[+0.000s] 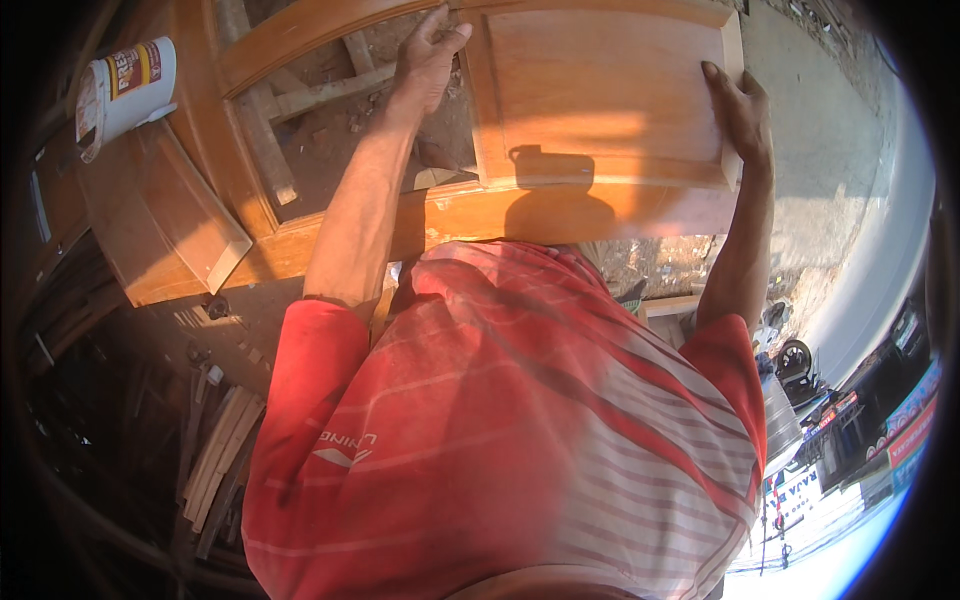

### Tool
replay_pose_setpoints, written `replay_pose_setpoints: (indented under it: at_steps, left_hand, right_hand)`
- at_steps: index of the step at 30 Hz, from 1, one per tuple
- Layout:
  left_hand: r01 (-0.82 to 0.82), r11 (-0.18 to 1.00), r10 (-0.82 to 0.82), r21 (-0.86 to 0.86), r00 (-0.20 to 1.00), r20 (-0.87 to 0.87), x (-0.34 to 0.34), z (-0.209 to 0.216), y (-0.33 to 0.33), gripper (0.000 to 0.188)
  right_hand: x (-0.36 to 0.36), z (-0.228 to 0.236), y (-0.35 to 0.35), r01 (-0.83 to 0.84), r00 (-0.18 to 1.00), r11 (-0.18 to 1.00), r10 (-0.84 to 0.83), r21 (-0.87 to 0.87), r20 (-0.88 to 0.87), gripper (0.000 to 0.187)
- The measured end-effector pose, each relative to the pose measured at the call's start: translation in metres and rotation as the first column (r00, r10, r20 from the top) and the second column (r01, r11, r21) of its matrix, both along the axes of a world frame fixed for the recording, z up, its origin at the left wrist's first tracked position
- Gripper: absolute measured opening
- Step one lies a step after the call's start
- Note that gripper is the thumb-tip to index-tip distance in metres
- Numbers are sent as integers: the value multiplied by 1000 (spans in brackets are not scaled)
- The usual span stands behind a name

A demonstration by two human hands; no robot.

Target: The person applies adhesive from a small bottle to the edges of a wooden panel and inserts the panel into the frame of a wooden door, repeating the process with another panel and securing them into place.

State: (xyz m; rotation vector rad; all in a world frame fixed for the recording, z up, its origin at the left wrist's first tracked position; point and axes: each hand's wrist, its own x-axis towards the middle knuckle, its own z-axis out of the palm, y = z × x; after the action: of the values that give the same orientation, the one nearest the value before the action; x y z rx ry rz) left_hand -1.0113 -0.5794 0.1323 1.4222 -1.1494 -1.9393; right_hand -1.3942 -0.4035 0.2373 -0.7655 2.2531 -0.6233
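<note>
A varnished wooden door frame (250, 215) with a rectangular opening lies in front of me. On its right part is a flat wooden panel (600, 90) with a pale, thick right edge. My right hand (742, 115) grips that edge, its thumb on top and its other fingers mostly hidden. My left hand (430, 65) reaches over the opening to the panel's far left corner, fingers bent, with the thumb against the edge. A second, similar wooden panel (165, 210) rests across the left end of the frame.
A white plastic bucket (130, 90) with a coloured label lies tipped at the far left. Wood strips (222, 450) are stacked on the ground at the lower left. Rubble shows through the frame opening. A pale concrete strip (815, 150) runs along the right, with a wheel (795, 358) nearer me.
</note>
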Motion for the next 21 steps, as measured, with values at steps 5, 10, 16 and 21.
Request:
replay_pose_setpoints:
  at_steps: [5,10,16,21]
  left_hand:
    - [70,997,-68,-15,994,80,0,5,-3,72]
    - [58,998,-57,-36,998,41,2,6,-1,69]
    - [18,999,-17,-27,999,27,0,11,3,69]
    - [-7,999,7,-45,1000,0,2,7,4,69]
  right_hand:
    - [-7,-6,-2,-22,998,1000,23,-15,60,75]
    - [2,7,-5,-27,997,999,28,24,-68,74]
    - [3,2,-12,-28,999,1000,28,-4,22,77]
    - [0,1,-16,-48,999,999,48,14,-1,76]
